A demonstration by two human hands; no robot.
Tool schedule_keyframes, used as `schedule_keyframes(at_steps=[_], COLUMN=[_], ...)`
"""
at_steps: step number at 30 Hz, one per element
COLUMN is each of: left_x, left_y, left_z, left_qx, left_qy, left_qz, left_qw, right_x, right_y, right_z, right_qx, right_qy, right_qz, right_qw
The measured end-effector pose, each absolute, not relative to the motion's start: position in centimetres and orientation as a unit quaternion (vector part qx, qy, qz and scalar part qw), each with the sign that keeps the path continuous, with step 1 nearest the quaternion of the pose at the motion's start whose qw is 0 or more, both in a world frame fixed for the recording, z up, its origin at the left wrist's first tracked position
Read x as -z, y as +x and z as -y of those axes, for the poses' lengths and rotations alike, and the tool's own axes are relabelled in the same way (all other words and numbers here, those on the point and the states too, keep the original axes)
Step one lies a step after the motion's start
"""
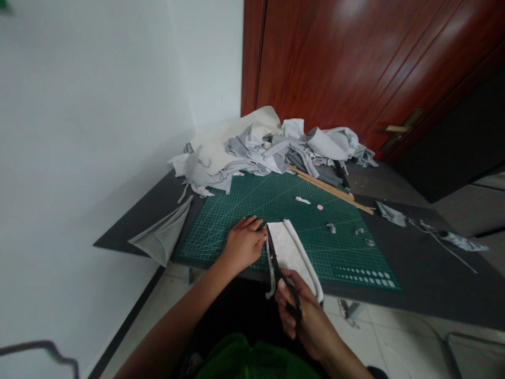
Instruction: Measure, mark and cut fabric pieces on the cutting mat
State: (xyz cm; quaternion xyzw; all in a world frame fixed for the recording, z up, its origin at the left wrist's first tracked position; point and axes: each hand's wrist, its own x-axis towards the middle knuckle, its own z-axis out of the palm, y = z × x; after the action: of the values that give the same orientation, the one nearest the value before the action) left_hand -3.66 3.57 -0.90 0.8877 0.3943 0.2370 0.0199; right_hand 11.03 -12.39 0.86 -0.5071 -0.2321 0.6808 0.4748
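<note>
My right hand is wrapped round the black handles of a pair of scissors. The blades point away from me and lie along the left edge of a white fabric piece with a raised, folded-looking right edge. A narrow cut strip hangs from that left side, down over the table edge. At the far left corner of the fabric, by the scissor tips, my left hand is closed, thumb and fingers pinching the fabric's edge. The fingertips are partly hidden.
A green cutting mat covers much of the dark table. Grey and white fabric scraps are heaped at the back. Wooden strips lie right of centre, folded grey fabric at left. Small scraps dot the mat.
</note>
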Motion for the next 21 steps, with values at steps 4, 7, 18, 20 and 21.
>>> schedule_keyframes(at_steps=[4,7,18,20,21], left_x=[0.89,0.87,0.89,0.84,0.80], left_y=[-3.68,-3.69,-3.65,-3.64,-3.63], left_z=[-3.60,-3.61,-3.62,-3.62,-3.63], left_qx=[-0.238,-0.243,-0.239,-0.239,-0.239], left_qy=[0.888,0.887,0.886,0.886,0.886], left_qz=[-0.393,-0.392,-0.395,-0.396,-0.397], left_qw=[0.022,0.027,0.025,0.027,0.029], right_x=[-0.88,-0.89,-0.82,-0.81,-0.83], right_y=[11.07,11.09,11.25,11.25,11.25], right_z=[12.42,12.38,12.29,12.35,12.36], right_qx=[-0.683,-0.684,-0.677,-0.674,-0.673], right_qy=[-0.505,-0.501,-0.510,-0.511,-0.512], right_qz=[0.233,0.238,0.251,0.253,0.254], right_qw=[0.474,0.475,0.468,0.469,0.470])
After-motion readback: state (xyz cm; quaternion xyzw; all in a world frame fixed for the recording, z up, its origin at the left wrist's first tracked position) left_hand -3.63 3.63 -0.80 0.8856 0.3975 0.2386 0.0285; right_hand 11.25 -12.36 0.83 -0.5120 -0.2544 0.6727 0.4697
